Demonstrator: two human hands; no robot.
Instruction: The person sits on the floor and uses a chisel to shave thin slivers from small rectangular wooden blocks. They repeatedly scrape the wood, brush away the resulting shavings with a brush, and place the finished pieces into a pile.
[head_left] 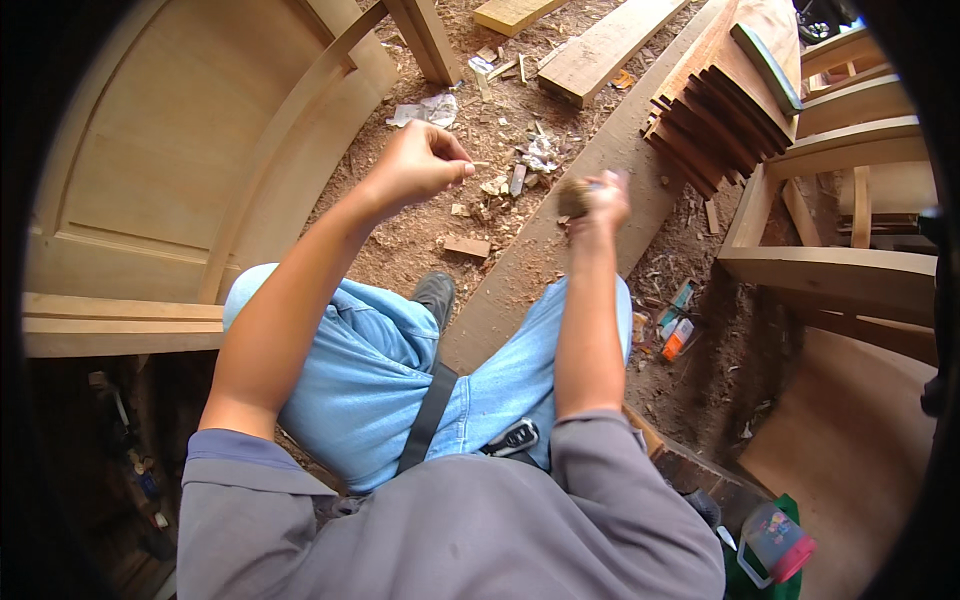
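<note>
My left hand (428,162) is held out in front of me above the littered ground, thumb and fingertips pinched together. A small, thin, pale sliver (482,164) pokes out from the pinch; its kind is too small to make out. To the right, over the long plank (508,262), my right hand (608,203) is closed and smeared by motion. It grips a brown, blunt-ended object (573,198) whose blurred end points toward my left hand. A gap separates the two hands.
A panelled wooden door (150,150) stands at the left. Dark thin boards (715,130) are stacked at the far right, near wooden frames (830,265). A thick board (610,50) lies ahead among shavings. A clear jug with a pink lid (780,545) sits at the lower right.
</note>
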